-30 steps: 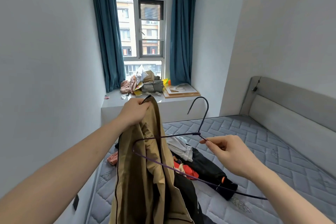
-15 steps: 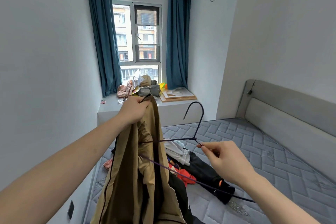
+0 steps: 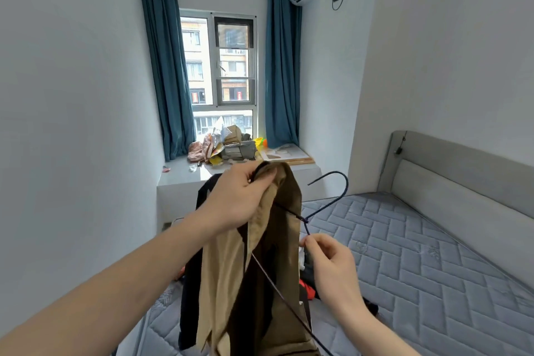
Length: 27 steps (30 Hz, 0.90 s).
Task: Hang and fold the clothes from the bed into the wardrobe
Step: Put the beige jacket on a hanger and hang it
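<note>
Bed (image 3: 433,254) fills the lower right, grey quilted mattress, headboard along its right edge; a few more clothes (image 3: 307,290) lie on it near the left edge, mostly hidden behind the held garment; tan jacket (image 3: 231,283) w/ dark lining hangs in mid-air above that edge, bunched at the collar in the left hand (image 3: 239,199), fingers curled tight round the cloth; thin dark wire hanger (image 3: 326,205) has one arm pushed inside the jacket, hook pointing up-right; right hand (image 3: 332,263) pinches the hanger wire just below the neck. Risks, prob: hanger arm snags the lining instead of seating in the shoulder; slack pinch lets the wire twist & the jacket slide off onto the bed.
</note>
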Each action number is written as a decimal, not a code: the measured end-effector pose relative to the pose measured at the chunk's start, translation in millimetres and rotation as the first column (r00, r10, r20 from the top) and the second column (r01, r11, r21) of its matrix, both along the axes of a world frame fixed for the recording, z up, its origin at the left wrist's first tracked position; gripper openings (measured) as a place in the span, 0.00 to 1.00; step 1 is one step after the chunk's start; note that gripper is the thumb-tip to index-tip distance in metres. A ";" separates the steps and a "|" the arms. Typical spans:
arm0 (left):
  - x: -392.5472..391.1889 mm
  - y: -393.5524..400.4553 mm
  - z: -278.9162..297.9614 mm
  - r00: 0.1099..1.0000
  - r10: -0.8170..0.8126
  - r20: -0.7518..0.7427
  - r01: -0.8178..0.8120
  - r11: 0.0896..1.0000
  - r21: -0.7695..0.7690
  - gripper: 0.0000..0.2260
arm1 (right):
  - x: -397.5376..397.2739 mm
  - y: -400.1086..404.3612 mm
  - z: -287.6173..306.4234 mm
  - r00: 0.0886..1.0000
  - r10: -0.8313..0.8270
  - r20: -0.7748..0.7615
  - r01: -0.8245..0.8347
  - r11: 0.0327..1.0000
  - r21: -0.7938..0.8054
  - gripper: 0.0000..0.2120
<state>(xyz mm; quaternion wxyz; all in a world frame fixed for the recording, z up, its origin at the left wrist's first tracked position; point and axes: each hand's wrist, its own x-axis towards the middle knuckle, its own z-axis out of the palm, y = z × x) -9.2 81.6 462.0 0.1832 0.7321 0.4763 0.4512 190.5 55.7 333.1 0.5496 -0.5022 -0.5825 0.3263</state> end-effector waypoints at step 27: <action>4.3 20.6 43.0 0.699 0.103 -0.707 0.160 0.942 0.296 0.11 | 66.1 -4.7 28.3 0.999 -0.007 -0.038 0.020 0.934 0.358 0.08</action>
